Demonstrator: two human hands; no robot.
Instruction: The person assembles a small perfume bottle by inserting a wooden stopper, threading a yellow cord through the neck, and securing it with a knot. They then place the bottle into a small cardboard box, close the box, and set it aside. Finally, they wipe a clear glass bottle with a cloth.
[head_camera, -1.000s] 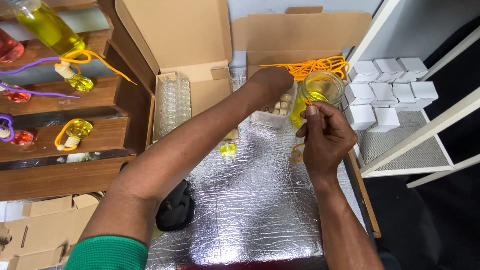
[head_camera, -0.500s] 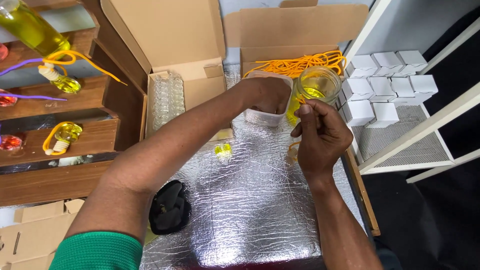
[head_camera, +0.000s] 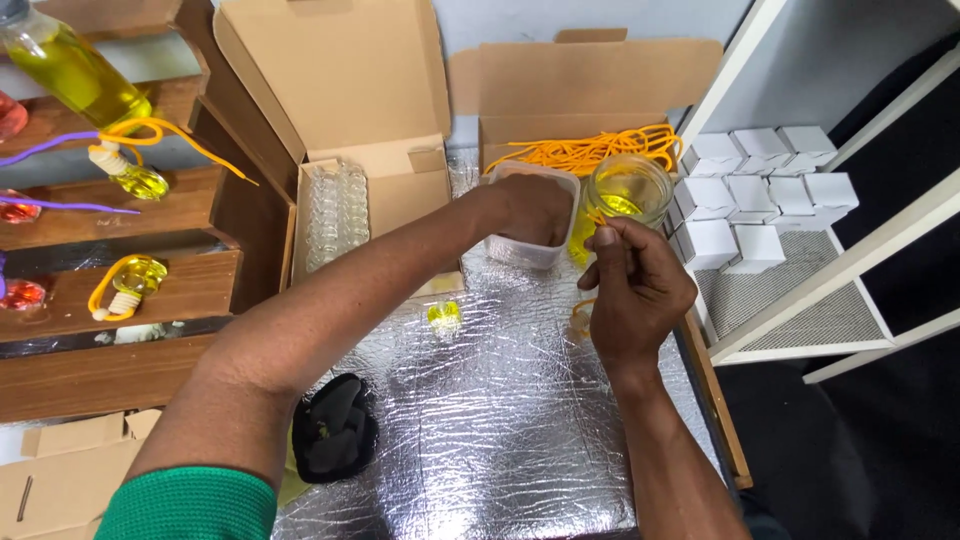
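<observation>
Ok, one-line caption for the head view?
Left hand reaches into a small plastic tub; right hand pinches an orange cord beside a glass jar.

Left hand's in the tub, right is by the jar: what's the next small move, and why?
Probably lift the left hand out of the white plastic tub with one piece, since its fingers are buried inside. The right hand pinches an orange cord beside the jar of yellow liquid, seemingly waiting.
</observation>
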